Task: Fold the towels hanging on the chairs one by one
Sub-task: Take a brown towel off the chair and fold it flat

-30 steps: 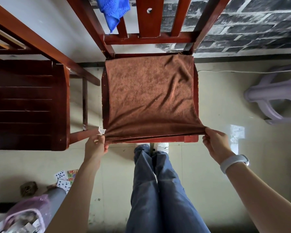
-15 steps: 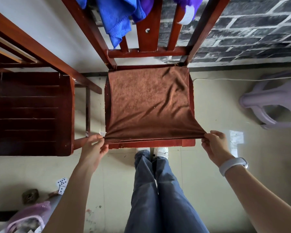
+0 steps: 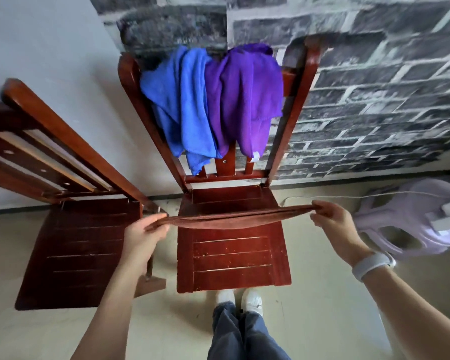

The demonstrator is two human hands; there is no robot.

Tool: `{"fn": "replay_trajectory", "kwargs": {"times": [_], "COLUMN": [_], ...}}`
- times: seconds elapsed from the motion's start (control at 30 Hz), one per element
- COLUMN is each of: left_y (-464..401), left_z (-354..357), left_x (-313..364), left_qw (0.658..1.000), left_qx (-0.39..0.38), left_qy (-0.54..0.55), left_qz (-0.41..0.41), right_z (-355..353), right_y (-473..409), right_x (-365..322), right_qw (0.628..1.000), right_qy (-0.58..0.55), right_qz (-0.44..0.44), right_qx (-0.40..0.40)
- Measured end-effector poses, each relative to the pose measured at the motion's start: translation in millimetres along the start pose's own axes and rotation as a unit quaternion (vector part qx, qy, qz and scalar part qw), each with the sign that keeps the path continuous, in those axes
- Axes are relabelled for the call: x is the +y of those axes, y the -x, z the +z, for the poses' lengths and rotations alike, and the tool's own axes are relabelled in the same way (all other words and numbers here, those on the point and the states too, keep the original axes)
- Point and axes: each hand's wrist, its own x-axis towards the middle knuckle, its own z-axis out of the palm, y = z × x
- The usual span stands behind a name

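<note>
A: While the blue towel [image 3: 185, 105] and purple towel [image 3: 247, 100] hang bunched over the chair [image 3: 231, 255] back, what's nearby?

B: A second wooden chair [image 3: 73, 245] left, a lilac plastic stool [image 3: 405, 224] right.

A: The brown towel [image 3: 229, 219]?

B: Soft terry, folded into a thin band, stretched left to right above the slatted seat. The left hand [image 3: 140, 237] pinches one end, the right hand [image 3: 333, 222] the other.

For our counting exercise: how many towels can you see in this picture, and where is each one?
3. The blue towel and the purple towel hang side by side on the middle chair's backrest. The brown towel is held stretched between the left hand and right hand. More may be hidden.
</note>
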Motion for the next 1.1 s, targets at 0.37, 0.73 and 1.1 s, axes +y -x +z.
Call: {"fn": "replay_trajectory", "kwargs": {"times": [0.37, 0.73, 1.1], "left_y": [7.9, 41.1, 48.6], "left_z": [-22.8, -38.8, -39.3], "left_x": [47.7, 15.2, 1.0], "left_qw": [0.985, 0.976, 0.973], "left_qx": [0.019, -0.03, -0.121], "left_qy": [-0.098, -0.153, -0.188], "left_qz": [0.138, 0.151, 0.063], "right_z": [-9.8, -16.6, -20.5], "right_y": [13.8, 39.2, 51.2], "right_x": [-18.9, -2.5, 10.0], "right_qw": [0.97, 0.978, 0.974], "right_qy": [0.212, 0.175, 0.168], "right_qz": [-0.115, -0.112, -0.152], "right_qx": [0.024, -0.008, 0.028]}}
